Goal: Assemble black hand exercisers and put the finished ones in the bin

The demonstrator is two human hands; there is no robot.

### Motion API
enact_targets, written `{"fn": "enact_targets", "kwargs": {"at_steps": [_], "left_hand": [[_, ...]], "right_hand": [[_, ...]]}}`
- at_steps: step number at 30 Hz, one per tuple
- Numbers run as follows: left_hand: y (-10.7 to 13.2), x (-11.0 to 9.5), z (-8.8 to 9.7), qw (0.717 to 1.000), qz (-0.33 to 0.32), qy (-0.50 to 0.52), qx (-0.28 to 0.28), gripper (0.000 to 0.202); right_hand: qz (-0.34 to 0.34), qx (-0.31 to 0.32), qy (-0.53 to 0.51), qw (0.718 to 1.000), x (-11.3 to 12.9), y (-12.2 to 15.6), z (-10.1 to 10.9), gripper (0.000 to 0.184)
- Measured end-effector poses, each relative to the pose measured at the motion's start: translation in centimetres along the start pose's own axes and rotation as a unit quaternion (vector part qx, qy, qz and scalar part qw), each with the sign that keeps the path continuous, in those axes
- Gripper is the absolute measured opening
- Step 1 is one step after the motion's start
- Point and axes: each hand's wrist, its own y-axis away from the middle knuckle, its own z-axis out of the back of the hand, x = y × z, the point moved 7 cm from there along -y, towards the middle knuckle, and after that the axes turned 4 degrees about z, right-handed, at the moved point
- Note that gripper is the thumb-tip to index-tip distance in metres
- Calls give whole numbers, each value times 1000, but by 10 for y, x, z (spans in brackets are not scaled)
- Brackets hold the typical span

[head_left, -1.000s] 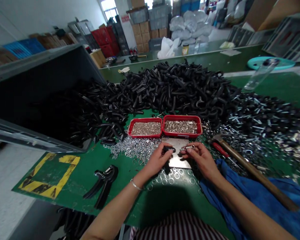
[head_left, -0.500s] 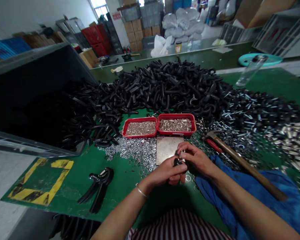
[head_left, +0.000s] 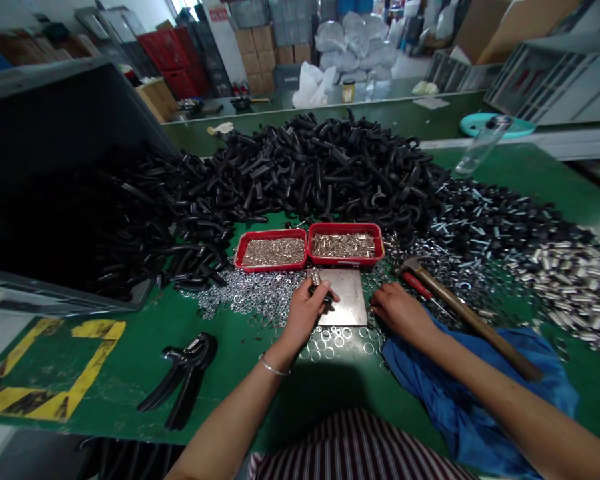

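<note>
My left hand [head_left: 307,310] is closed round a small black part with a ribbed metal end [head_left: 315,277] poking up past the fingers; most of it is hidden. It is over the left side of a flat metal plate [head_left: 347,300]. Just right of the plate, my right hand [head_left: 400,310] rests low at the table, fingers curled together among scattered metal rings. What its fingertips hold, if anything, is hidden. More loose rings [head_left: 326,343] lie in front of the plate. A black hand grip with a spring [head_left: 185,373] lies to the left.
Behind the plate stand two red trays, one with small metal bits [head_left: 274,269] and one with pins [head_left: 345,261]. A black handle heap [head_left: 325,167] rises beyond. A hammer [head_left: 473,320] lies at right by a blue cloth [head_left: 480,400]. A large crate [head_left: 80,87] tips in from the left.
My hands were together in front of the plate and have parted. The left moved left and forward with the black part; the right went down to the rings. The view shifted slightly.
</note>
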Motion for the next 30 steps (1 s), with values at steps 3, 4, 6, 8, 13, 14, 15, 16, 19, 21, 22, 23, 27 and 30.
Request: {"fn": "enact_targets", "kwargs": {"at_steps": [3,4,6,8,13,14,15,16,19,21,22,23,27,30], "left_hand": [[0,2,-4,999,-12,16,-31,36],[1,0,-3,999,-22,11,-39,35],[2,-5,-1,997,-49,-17,-59,34],[4,-11,4,992,-80,-50,-83,31],[6,-15,-2,989,-99,-82,-76,29],[7,-16,-5,989,-97,-83,-70,29],[7,-16,-8,990,-96,-84,-65,30],[7,-17,-11,990,-96,-85,-62,30],[7,-16,-16,991,-83,-83,-58,32],[8,-15,-17,992,-75,-78,-60,33],[9,-15,-17,992,-76,-75,-62,33],[9,-17,-18,992,-80,-73,-63,32],[10,-22,-25,989,-102,-73,-73,29],[10,-25,-30,985,-117,-93,-81,27]], "right_hand": [[5,16,17,1000,0,-6,-2,9],[7,15,16,1000,-3,-8,-1,9],[-2,-2,16,1000,-13,-10,4,8],[-27,-30,25,999,-25,-11,11,10],[-100,-81,0,992,-50,-10,23,16],[-106,-91,-6,990,-52,-10,25,17],[-108,-98,-10,989,-53,-10,27,18],[-109,-99,-13,989,-54,-10,28,19],[-106,-77,-39,991,-56,-10,26,18],[-88,-94,-83,988,-54,-9,30,14],[-74,-121,-118,983,-51,-8,34,12],[-64,-153,-168,972,-46,-7,39,11],[-102,-192,-523,824,-19,-5,29,15],[-143,-139,-738,645,18,-10,2,26]]}}
